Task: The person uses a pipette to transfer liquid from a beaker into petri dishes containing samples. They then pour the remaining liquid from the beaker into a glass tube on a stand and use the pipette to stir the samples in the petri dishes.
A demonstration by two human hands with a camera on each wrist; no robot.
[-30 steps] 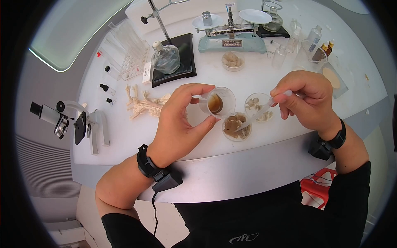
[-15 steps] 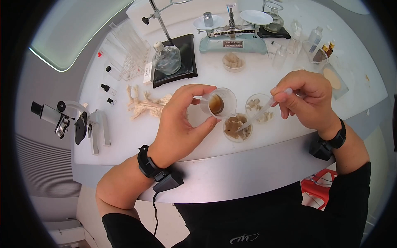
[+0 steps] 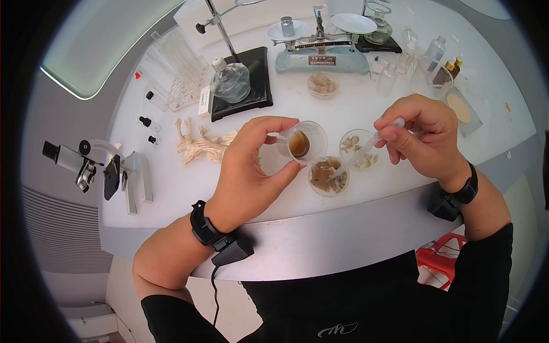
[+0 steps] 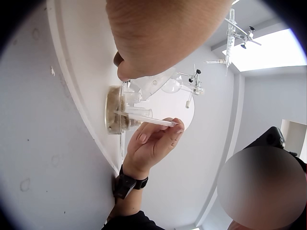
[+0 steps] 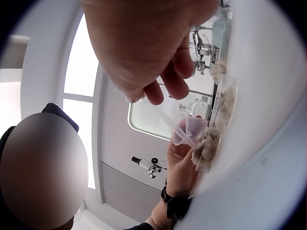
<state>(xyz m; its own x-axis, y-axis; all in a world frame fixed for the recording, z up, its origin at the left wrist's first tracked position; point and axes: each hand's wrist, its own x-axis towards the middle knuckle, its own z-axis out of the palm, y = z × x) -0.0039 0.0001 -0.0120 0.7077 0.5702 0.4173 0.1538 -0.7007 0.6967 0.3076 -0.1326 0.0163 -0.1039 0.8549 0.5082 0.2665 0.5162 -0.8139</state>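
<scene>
The left hand (image 3: 245,164) is hiding part of a pale bundle (image 3: 200,147), gripping one cup (image 3: 317,142) of brown liquid (image 3: 299,144) by the front dish (image 3: 330,195), one of three. The right hand (image 3: 422,138) is pinching one dropper (image 3: 363,152), pointing it inside. One blue scale (image 3: 287,63) is showing a label (image 3: 322,60) too small to read.

The head camera looks forward and down from above, far enough back to frame the left hand (image 3: 243,168), the right hand (image 3: 423,137) and a broad sweep of the bench (image 3: 171,197). Each wrist camera sits low and close, its own hand looming at the top and the bench tipped sideways: the left one faces across to the right hand, the right one toward the left hand. All three share the dish (image 3: 330,194); the head and right wrist views also share the microscope (image 5: 144,164).
</scene>
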